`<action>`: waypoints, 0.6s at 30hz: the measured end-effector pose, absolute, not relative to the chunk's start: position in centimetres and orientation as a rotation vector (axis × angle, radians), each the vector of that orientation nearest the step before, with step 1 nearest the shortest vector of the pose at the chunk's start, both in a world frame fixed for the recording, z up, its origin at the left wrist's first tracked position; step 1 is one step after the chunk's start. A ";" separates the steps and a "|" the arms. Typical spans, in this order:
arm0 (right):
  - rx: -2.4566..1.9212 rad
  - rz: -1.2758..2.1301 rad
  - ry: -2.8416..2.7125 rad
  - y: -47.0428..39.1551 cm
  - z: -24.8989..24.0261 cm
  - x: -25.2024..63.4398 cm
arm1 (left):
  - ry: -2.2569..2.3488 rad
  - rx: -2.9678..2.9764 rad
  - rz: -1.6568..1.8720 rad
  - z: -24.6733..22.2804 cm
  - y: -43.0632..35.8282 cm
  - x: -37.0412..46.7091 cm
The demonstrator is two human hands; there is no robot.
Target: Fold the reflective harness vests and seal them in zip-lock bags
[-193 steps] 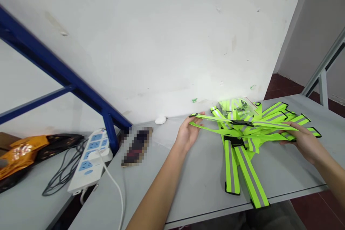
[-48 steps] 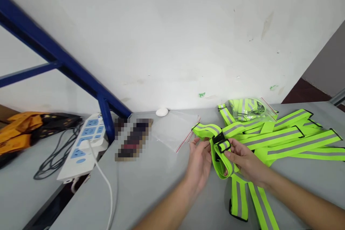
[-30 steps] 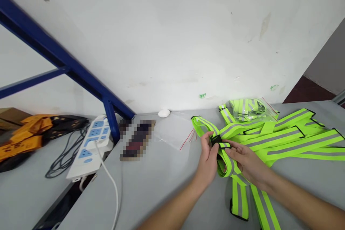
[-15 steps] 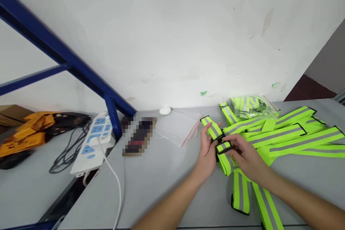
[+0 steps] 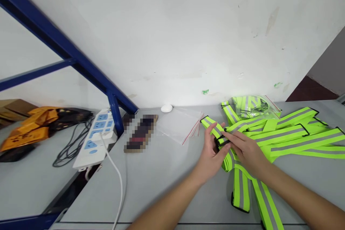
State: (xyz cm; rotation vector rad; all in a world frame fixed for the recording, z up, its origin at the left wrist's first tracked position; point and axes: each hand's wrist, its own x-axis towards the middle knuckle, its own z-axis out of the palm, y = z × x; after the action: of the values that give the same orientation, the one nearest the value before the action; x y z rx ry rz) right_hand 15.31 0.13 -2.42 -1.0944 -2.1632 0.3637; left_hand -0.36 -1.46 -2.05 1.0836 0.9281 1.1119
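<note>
A lime-yellow reflective strap (image 5: pixel 211 124) with a grey stripe and black edging lies across my left hand (image 5: pixel 211 152), whose fingers are closed round it. My right hand (image 5: pixel 248 151) pinches a folded part of the same strap against the left fingers; the exact grip is partly hidden behind the knuckles. Just below, a rolled loop of the strap (image 5: pixel 228 161) hangs between both hands. More reflective straps (image 5: pixel 285 136) with black buckles are heaped right of my hands, and two strap ends (image 5: pixel 265 201) run towards the table's front edge.
A clear zip bag of folded straps (image 5: pixel 252 107) rests on the heap by the wall. Flat clear zip bags (image 5: pixel 175 124) and a white oval object (image 5: pixel 166 108) lie left of my hands. Farther left are a blurred-out object (image 5: pixel 141 133), a power strip (image 5: pixel 94 140), and a blue frame (image 5: pixel 88 73).
My right fingers have moved up and left over the strap's folded end, covering the black-edged piece that showed before. My left thumb has come across towards them. The view has shifted slightly.
</note>
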 end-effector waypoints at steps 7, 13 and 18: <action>-1.011 -0.028 -2.263 0.1 -3.2 16.6 | 0.856 1.129 1.117 -1.9 -1.4 -0.6; -0.845 -0.033 -2.281 0.1 -2.9 17.5 | 0.816 1.153 1.137 -1.8 -1.7 -0.6; -0.872 0.042 -2.239 0.6 -2.6 17.1 | 0.846 1.153 1.148 -1.9 -1.8 -0.4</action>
State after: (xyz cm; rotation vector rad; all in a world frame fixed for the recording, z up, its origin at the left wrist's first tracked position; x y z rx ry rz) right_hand 17.08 0.61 -2.59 -0.8722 -2.2391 0.0416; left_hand -0.36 -1.82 -1.88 1.1533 0.8460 1.1475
